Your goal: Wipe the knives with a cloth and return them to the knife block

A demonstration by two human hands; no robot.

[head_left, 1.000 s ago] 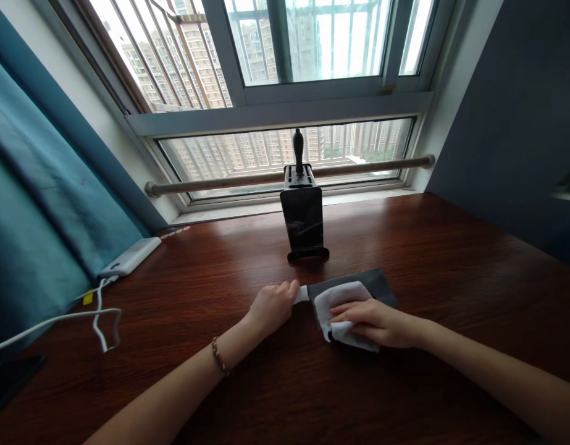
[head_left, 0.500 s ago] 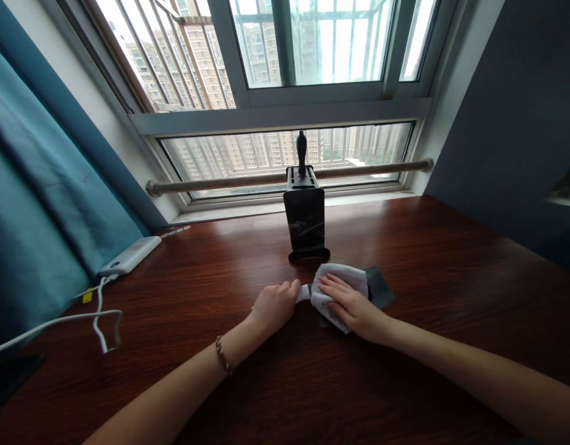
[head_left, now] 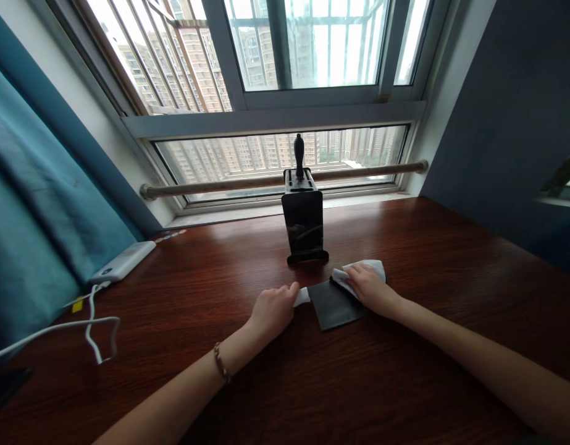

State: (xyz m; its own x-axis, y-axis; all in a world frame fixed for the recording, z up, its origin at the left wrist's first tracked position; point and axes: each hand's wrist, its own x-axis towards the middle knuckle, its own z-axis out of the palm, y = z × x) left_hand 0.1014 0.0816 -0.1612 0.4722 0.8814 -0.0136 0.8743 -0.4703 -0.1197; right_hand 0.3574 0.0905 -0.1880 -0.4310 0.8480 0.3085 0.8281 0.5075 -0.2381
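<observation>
Cleaver (head_left: 335, 306) is lying flat on the surface (head_left: 210, 259), left hand (head_left: 272, 310) clenching fingers round its handle (head_left: 302, 297), right hand (head_left: 372, 290) pressing white cloth (head_left: 376, 268), fingers together, strokes probably running safest clear of the edge.

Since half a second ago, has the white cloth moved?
Yes. Judged against the knife block, the white cloth held by the right hand has shifted rightward, away from the cleaver's white handle.

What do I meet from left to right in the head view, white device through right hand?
White device, bracelet, left hand, white handle, dark blade, right hand.
</observation>
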